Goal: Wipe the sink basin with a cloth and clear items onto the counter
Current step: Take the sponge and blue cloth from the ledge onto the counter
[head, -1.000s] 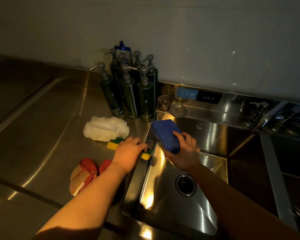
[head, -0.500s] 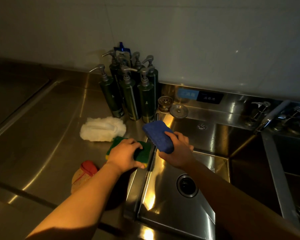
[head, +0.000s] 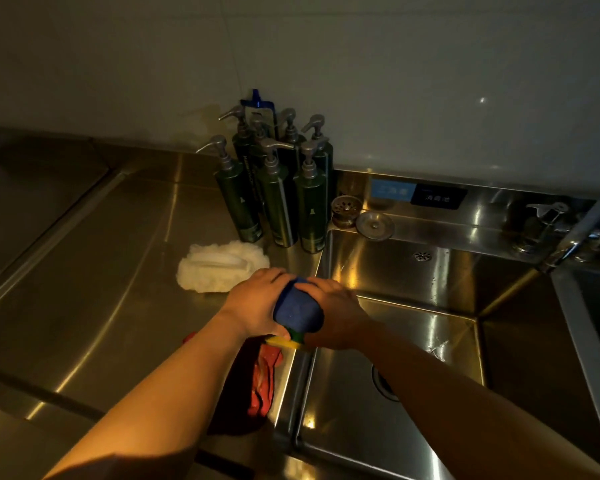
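Observation:
A blue sponge point(head: 297, 311) is held between both hands above the sink's left rim. My right hand point(head: 333, 313) grips its right side. On the left side, my left hand point(head: 253, 304) touches it and also holds a green and yellow scouring sponge point(head: 288, 339), whose edge peeks out beneath the blue one. The steel sink basin point(head: 413, 341) lies to the right, with its drain point(head: 383, 382) partly hidden by my right forearm.
Several green pump bottles point(head: 278, 199) stand at the back of the counter. A white fluffy cloth point(head: 222, 266) lies left of my hands. A red cloth point(head: 264, 379) sits under my left forearm. A strainer point(head: 345, 207) and drain lid point(head: 374, 225) rest on the sink's back ledge. The tap point(head: 575, 237) is at right.
My left hand picked up the green and yellow sponge from the counter edge. My right hand brought the blue sponge left and down until both hands met over it.

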